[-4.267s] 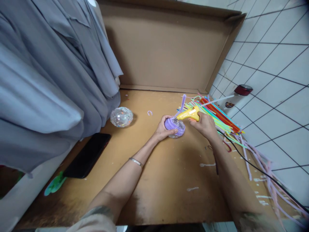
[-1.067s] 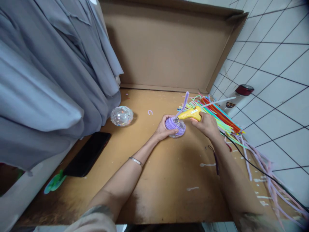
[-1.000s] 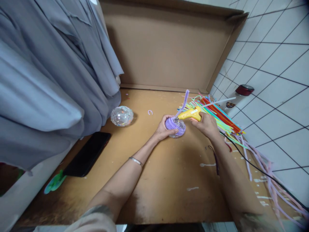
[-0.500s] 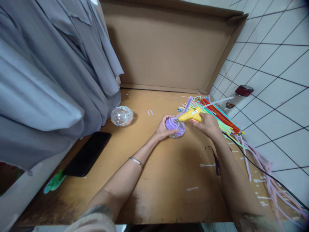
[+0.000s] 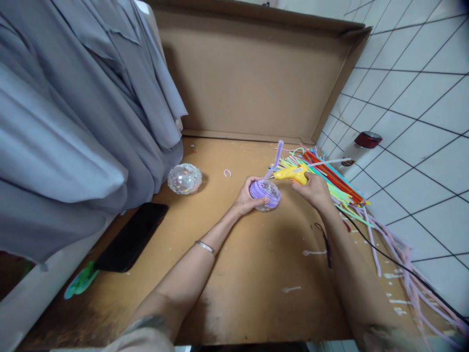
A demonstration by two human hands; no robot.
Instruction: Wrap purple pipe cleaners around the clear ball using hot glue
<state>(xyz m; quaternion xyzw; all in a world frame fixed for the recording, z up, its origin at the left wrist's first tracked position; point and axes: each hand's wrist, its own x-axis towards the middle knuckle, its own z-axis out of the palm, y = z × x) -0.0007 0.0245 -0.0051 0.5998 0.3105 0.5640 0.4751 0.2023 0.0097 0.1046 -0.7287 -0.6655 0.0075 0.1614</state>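
My left hand [image 5: 249, 198] is wrapped round a clear bowl [image 5: 270, 196] banded with purple pipe cleaner, fingers behind it and thumb across its near side. One purple pipe cleaner end [image 5: 277, 157] sticks up from its far rim. In my right hand [image 5: 314, 190] is a yellow hot glue gun [image 5: 291, 174], gripped by the handle. Its nozzle points left, at the bowl's top edge by the loose end; whether it touches cannot be made out. A pale glue stick [image 5: 329, 161] juts from the gun's back.
Another clear bowl [image 5: 185, 178] and a black phone [image 5: 132, 238] lie to the left. Colourful pipe cleaners [image 5: 335, 183] are heaped at right, with a black cord [image 5: 381, 252] running past. A cardboard panel [image 5: 252, 73] stands behind; grey cloth [image 5: 84, 107] hangs at left.
The glue gun's nozzle has drawn back slightly toward the bowl's far edge and now sits more level. The loose pipe cleaner end stands more upright. My left hand keeps its hold.
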